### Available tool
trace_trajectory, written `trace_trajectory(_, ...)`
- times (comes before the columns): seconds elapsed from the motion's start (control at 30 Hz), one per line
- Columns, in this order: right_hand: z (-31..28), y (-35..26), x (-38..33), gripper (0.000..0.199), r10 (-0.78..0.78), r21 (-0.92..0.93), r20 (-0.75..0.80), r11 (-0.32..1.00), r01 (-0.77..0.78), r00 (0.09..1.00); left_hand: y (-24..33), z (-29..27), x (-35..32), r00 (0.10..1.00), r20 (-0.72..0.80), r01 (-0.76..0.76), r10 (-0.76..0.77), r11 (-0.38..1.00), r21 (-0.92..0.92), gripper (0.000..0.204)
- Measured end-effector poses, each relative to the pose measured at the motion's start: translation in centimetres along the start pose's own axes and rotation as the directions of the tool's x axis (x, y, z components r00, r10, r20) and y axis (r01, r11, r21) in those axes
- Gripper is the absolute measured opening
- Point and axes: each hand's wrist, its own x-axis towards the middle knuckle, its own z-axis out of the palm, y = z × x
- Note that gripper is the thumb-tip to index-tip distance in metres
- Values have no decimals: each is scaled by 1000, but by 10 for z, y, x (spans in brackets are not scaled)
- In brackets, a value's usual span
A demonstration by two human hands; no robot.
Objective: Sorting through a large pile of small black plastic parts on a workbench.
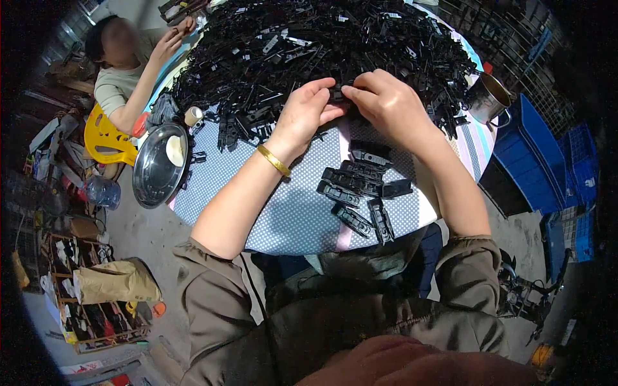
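My left hand [310,110] and my right hand [385,100] meet over the near edge of a big heap of black plastic parts [283,71]. Between the fingertips of both hands is a small black plastic part [337,95], mostly covered by the fingers. The left fingers curl round its left side, while the right thumb and forefinger pinch its other end. A gold bangle circles my left wrist. Nearer to me, below the right hand, several long black plastic parts [354,183] lie in a loose group on the patterned tablecloth [283,206].
On the table's left stands a shiny metal bowl [147,180] with a pale piece inside, near a tape roll [193,116]. A metal mug [488,98] is at the right edge. A co-worker [122,77] sits far left by a yellow chair [103,138]. Blue crates [534,154] stand right.
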Motion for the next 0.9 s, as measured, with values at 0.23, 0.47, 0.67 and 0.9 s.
trace_trajectory(0.23, -1, -1, 0, 26, -15, -48, 7, 999, 15, 1000, 0, 0, -1, 999, -44, 23, -25, 998, -51, 36)
trace_trajectory(0.47, 5, -2, 0, 26, -70, -74, 32, 995, 73, 997, 1, 4, -3, 998, -28, 55, -58, 993, -103, 34)
trace_trajectory(0.67, 0, -8, 4, 28, -89, -113, 71, 989, 97, 993, 1, -4, -1, 995, 59, 91, -82, 982, -167, 38)
trace_trajectory(0.9, 1, -4, 2, 29, -100, -66, 60, 992, 104, 993, 3, -3, -2, 995, 0, 96, -97, 989, -110, 39)
